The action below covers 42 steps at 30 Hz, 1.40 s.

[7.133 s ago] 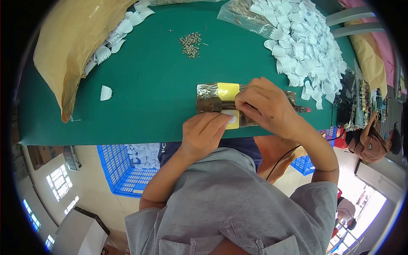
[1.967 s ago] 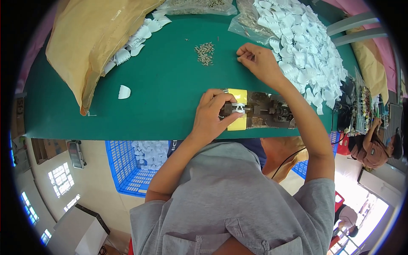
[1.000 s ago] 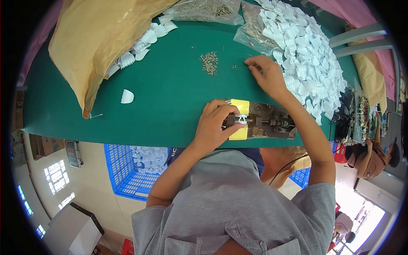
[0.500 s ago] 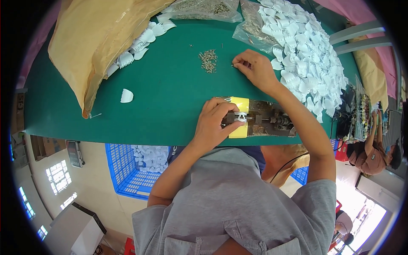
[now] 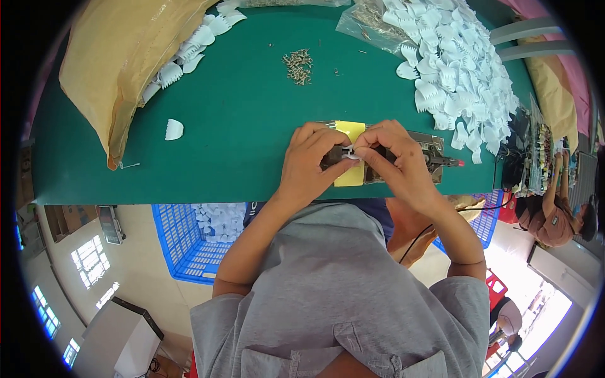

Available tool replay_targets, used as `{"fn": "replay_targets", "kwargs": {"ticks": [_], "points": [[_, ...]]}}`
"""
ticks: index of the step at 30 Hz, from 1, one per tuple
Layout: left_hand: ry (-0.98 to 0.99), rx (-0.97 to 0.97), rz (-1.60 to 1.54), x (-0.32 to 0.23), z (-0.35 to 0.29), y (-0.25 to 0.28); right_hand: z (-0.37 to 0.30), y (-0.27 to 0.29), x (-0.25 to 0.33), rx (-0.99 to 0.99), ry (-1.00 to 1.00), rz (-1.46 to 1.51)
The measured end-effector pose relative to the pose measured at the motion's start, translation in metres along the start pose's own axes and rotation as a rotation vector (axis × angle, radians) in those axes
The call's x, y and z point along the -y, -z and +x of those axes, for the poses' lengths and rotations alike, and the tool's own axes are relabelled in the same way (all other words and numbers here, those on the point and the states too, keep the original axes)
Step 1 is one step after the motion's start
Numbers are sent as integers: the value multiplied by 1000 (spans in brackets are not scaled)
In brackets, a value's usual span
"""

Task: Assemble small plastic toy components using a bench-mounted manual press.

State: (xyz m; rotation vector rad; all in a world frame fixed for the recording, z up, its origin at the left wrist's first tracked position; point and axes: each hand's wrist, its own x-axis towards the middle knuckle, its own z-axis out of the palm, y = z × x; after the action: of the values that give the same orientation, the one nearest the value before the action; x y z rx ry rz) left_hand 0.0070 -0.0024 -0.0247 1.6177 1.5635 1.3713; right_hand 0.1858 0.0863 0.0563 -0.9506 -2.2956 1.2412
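Observation:
My left hand is closed with thumb and fingers around a small white plastic piece, which sits on a dark metal fixture wrapped with yellow tape. From the other side, my right hand reaches in with a pinch, its fingertips at the same white piece. Whatever those fingertips pinch is too small and covered to make out. Beyond the hands lies a small pile of tiny metal parts on the green table.
A big heap of white toothed plastic pieces covers the right. Beside it is a clear bag. A brown paper sack spills similar pieces at left; one single piece lies nearby. A blue crate stands below the table edge.
My right hand has come from beside the small metal parts down to the white piece at the fixture. My left hand stays at the white piece. The view has shifted slightly.

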Motion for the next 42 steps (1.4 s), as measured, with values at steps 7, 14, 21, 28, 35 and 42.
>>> {"fn": "replay_targets", "kwargs": {"ticks": [7,14,21,28,35,42], "points": [[-8,-9,14,1,-2,-1,-2,-4,-3,-22,43,-59],[2,8,25,0,-2,0,-5,-13,-6,-102,78,-105],[28,2,7,-1,-1,-1,-5,-17,-8,-177,91,-87],[11,7,7,-3,0,3,-2,-15,-2,-117,-174,129],[-2,52,-138,0,9,-1,22,8,-14,136,-305,322],[-38,42,-121,5,14,-4,2,22,-7,-33,-212,213]]}}
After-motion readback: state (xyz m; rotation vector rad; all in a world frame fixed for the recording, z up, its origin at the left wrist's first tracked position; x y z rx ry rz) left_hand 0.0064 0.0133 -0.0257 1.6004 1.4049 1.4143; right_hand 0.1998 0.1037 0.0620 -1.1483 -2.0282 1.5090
